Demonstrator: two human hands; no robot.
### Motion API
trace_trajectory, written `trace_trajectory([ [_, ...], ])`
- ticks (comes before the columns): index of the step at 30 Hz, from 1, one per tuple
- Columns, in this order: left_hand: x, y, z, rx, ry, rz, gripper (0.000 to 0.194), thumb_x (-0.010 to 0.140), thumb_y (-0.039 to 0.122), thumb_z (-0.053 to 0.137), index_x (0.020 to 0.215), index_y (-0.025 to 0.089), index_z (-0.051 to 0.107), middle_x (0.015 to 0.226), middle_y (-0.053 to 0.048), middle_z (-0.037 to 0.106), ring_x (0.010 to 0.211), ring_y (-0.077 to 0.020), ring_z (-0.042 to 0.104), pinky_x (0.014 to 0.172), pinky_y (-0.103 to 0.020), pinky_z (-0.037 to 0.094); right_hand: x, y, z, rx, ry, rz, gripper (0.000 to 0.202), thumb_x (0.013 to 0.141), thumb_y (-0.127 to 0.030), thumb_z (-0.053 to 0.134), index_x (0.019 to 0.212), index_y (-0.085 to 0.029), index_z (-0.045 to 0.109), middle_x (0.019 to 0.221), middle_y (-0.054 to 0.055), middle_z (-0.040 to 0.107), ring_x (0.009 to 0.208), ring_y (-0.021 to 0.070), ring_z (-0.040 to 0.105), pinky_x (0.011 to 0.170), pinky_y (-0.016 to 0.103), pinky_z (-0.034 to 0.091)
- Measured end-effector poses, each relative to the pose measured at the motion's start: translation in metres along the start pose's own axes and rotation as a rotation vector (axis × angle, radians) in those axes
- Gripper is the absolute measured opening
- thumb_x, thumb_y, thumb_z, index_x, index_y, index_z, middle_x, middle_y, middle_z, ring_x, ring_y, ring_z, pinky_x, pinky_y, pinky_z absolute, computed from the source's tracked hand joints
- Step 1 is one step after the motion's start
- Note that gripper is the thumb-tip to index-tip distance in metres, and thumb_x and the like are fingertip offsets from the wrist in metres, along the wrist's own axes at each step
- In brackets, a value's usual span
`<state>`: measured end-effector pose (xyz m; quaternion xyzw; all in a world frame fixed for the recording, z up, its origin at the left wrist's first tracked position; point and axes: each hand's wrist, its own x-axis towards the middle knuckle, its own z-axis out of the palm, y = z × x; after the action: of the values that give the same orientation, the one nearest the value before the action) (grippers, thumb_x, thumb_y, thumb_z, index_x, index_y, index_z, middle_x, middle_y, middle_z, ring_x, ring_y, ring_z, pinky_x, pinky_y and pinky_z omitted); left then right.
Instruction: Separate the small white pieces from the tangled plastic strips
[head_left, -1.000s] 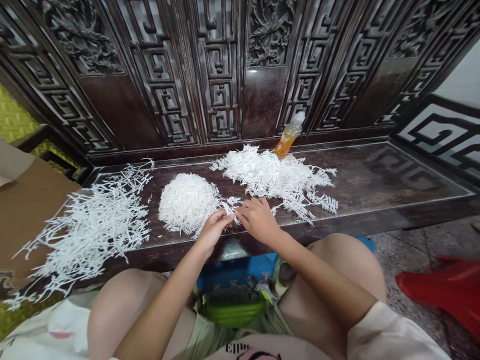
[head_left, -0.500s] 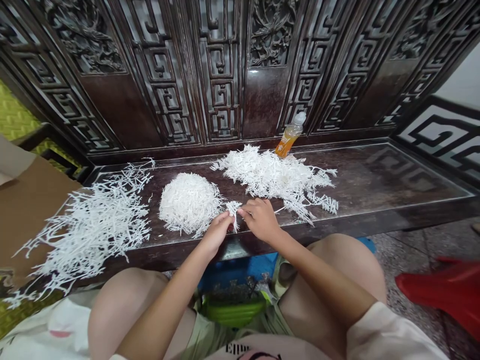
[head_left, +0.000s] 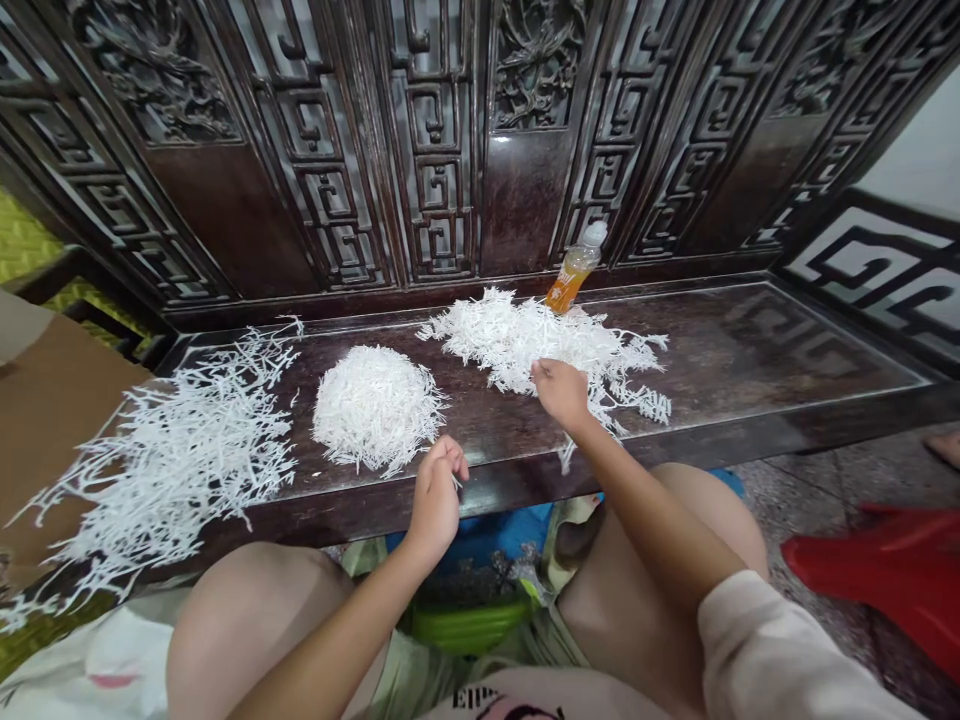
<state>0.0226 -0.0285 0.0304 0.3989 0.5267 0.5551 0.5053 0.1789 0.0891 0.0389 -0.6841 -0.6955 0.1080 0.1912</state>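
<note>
Head view: the person's bare knees [head_left: 251, 630] come nearest, with something green [head_left: 471, 625] low between them and a red thing [head_left: 877, 570] off by the floor on the right. Next is the left hand [head_left: 437, 500], at the front edge of the bench [head_left: 712, 330], its fingers curled in. A thin white bit shows by its fingertips; whether they pinch it, I cannot tell. Further right, a white sprig [head_left: 566, 457] hangs at the front edge, beside the right forearm.

Along the bench lie three white heaps. The twig heap [head_left: 187, 450] covers its left end and spills past the front left corner, next to some cardboard [head_left: 60, 420]. The round heap [head_left: 379, 410] sits left of centre, just beyond the left hand. The right hand [head_left: 562, 392] is at the near side of the loose heap [head_left: 517, 335], fingers bent together; what they pinch, if anything, is hidden. Behind that heap, near the back edge, a bottle [head_left: 576, 270] of orange liquid leans slightly. Last comes the carved backrest [head_left: 525, 190].
</note>
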Motion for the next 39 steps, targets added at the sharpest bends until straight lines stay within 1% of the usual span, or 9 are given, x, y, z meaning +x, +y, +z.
trace_trajectory([
  [3,0.009,-0.001,-0.005,-0.222,-0.057,-0.164,0.011,0.07,0.018,0.036,0.058,0.017,0.037,0.057,0.003,0.043,0.056,-0.0092,0.045,0.061,-0.023,0.036,0.001,-0.003,-0.002,0.084,-0.112,-0.203,0.034,0.083,-0.027,0.03,0.065,-0.018,0.058,0.07,0.001,0.061,0.067,0.0131,0.051,0.063,0.024,0.028],
  [7,0.029,-0.01,-0.011,-0.478,0.009,-0.442,0.005,0.068,0.019,0.046,0.065,0.016,0.043,0.06,0.002,0.048,0.058,-0.0086,0.051,0.067,-0.025,0.041,-0.027,-0.022,0.009,0.002,-0.172,-0.371,0.03,0.083,-0.025,0.033,0.066,-0.018,0.057,0.075,0.002,0.061,0.076,0.0138,0.051,0.064,0.024,0.025],
  [10,0.033,-0.014,-0.013,-0.513,0.031,-0.509,0.01,0.065,0.013,0.049,0.075,0.015,0.048,0.06,0.002,0.049,0.057,-0.0072,0.051,0.063,-0.022,0.041,-0.041,-0.027,0.014,-0.083,-0.18,-0.433,0.029,0.083,-0.025,0.034,0.067,-0.018,0.056,0.075,0.002,0.06,0.078,0.0145,0.05,0.064,0.026,0.023],
  [13,0.03,-0.012,-0.013,-0.463,-0.078,-0.51,0.012,0.067,0.017,0.05,0.079,0.013,0.052,0.053,0.005,0.039,0.044,-0.0028,0.037,0.048,-0.017,0.032,-0.045,-0.028,0.014,-0.129,-0.166,-0.464,0.029,0.084,-0.026,0.034,0.07,-0.018,0.057,0.075,0.003,0.059,0.077,0.0151,0.048,0.065,0.028,0.021],
  [17,0.026,-0.011,-0.012,-0.274,-0.162,-0.377,0.027,0.07,0.039,0.051,0.074,0.013,0.054,0.05,0.008,0.025,0.04,-0.0015,0.02,0.042,-0.018,0.018,-0.049,-0.032,0.012,-0.199,-0.142,-0.53,0.028,0.083,-0.025,0.035,0.07,-0.017,0.059,0.075,0.005,0.058,0.076,0.0162,0.045,0.066,0.03,0.02],
  [20,0.027,-0.015,-0.012,-0.17,-0.121,-0.327,0.034,0.066,0.048,0.054,0.069,0.015,0.052,0.05,0.008,0.024,0.041,-0.0022,0.019,0.043,-0.019,0.016,-0.055,-0.037,0.013,-0.227,-0.125,-0.599,0.028,0.082,-0.024,0.036,0.069,-0.016,0.059,0.076,0.006,0.058,0.076,0.0168,0.043,0.067,0.032,0.019],
  [24,0.029,-0.02,-0.015,-0.154,-0.052,-0.397,0.036,0.06,0.049,0.059,0.063,0.016,0.046,0.049,0.008,0.024,0.041,-0.0024,0.02,0.043,-0.02,0.016,-0.059,-0.039,0.015,-0.244,-0.103,-0.649,0.032,0.084,-0.026,0.033,0.07,-0.015,0.059,0.078,0.008,0.057,0.078,0.0181,0.042,0.066,0.033,0.019],
  [34,0.03,-0.013,-0.013,-0.37,-0.109,-0.59,0.035,0.059,0.044,0.062,0.061,0.017,0.039,0.049,0.009,0.026,0.04,-0.0019,0.021,0.044,-0.019,0.017,-0.061,-0.041,0.015,-0.289,-0.119,-0.647,0.027,0.081,-0.02,0.036,0.071,-0.015,0.06,0.079,0.009,0.057,0.078,0.0188,0.041,0.067,0.033,0.019],
  [39,0.032,-0.02,-0.013,-0.235,-0.045,-0.452,0.036,0.06,0.045,0.061,0.058,0.016,0.04,0.048,0.008,0.03,0.041,-0.0026,0.023,0.044,-0.021,0.017,-0.06,-0.04,0.015,-0.259,-0.117,-0.615,0.03,0.084,-0.026,0.034,0.073,-0.015,0.06,0.08,0.008,0.058,0.078,0.0182,0.042,0.066,0.033,0.019],
])
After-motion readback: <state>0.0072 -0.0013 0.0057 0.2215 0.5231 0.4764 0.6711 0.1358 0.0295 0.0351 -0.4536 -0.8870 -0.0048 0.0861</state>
